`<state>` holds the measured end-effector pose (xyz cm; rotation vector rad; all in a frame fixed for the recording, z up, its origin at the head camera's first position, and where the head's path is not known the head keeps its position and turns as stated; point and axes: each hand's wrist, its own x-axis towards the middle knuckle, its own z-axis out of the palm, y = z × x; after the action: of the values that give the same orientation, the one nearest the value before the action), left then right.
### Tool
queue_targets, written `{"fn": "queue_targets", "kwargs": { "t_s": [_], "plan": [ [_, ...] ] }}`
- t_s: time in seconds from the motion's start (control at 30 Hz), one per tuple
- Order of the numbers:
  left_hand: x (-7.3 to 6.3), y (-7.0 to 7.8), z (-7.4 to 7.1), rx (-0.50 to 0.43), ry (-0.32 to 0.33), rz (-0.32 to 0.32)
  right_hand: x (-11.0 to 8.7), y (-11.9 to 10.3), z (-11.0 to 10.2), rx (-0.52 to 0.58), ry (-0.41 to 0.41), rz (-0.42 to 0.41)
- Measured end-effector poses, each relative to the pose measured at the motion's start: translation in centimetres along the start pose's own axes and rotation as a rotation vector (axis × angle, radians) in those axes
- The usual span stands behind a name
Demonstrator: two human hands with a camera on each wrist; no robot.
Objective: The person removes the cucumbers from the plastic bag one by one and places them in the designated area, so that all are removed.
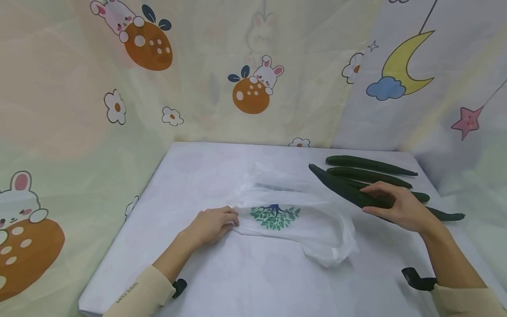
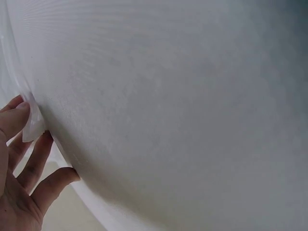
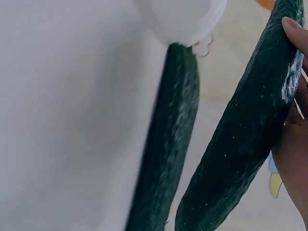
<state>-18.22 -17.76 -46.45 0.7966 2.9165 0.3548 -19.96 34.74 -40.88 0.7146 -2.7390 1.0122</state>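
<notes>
A white plastic bag (image 1: 273,193) with a green tree print lies flat and crumpled mid-table. My left hand (image 1: 215,223) pinches its left edge; in the left wrist view, thumb and finger (image 2: 14,118) hold a fold of the thin film (image 2: 34,126). Off the bag's right side, my right hand (image 1: 404,207) grips a long dark green cucumber (image 1: 344,188), tilted with its far end toward the upper left. That same cucumber (image 3: 240,125) fills much of the right wrist view. Behind it lie several more cucumbers (image 1: 372,164), partly hidden by the hand.
The white-covered table (image 1: 190,176) has a patterned cloth backdrop (image 1: 309,88) behind and at both sides. Black mounts (image 1: 420,280) sit at both wrists. Another cucumber (image 3: 168,139) shows beside the held one in the right wrist view, one end behind a white rounded shape (image 3: 185,19).
</notes>
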Motion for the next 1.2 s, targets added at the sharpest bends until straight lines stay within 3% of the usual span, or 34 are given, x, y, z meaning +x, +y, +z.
{"fn": "queue_targets", "kwargs": {
  "t_s": [0.43, 0.63, 0.9, 1.2],
  "plan": [
    [0.1, 0.1, -0.2, 0.01, -0.001, 0.01, -2.9, 4.9, -1.2, -0.121, -0.02, 0.137],
    [0.3, 0.1, -0.7, 0.016, 0.012, 0.007, -3.7, 6.3, -2.1, -0.189, -0.045, 0.151],
    [0.2, 0.2, -0.1, -0.004, -0.025, -0.017, -4.7, 7.6, -2.7, -0.231, -0.177, 0.193],
    [0.1, 0.0, 0.3, 0.004, 0.005, 0.001, -4.6, 9.1, -3.0, -0.255, -0.255, 0.242]
  ]
}}
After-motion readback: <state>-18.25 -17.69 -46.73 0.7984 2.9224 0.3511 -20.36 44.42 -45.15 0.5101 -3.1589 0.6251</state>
